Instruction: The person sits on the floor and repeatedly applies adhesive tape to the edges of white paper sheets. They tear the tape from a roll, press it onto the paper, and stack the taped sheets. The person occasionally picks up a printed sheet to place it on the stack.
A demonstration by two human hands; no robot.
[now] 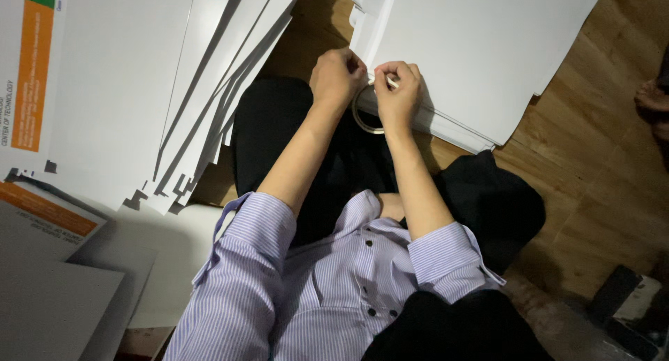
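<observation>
Well, from where I watch, both hands are up close together at the edge of a stack of white boards (481, 47). The boards lie on the wooden floor (592, 159), just past my black trousers (279, 124).

My left hand (338, 75) and my right hand (397, 89) have a roll of tape (361, 118) between them. The roll is a thin, pale ring. It hangs just under the two hands, touching the near edge of the white boards. The right fingers (401, 74) are curled tight and pinch the top of the ring. The left fingers (352, 60) are closed too, with the tips pressed on the ring's top right beside the right thumb. I cannot tell if a loose end of tape is up yet; that spot is too small and dark.

I think the step in hand is picking at the end of the tape. The next move would need a good nail grip on that end, and one hand to keep the ring from turning.

Off to the left, more white sheets (139, 89) lie spread like a fan. At the far right edge I can see a bit of another person's foot (651, 100).
</observation>
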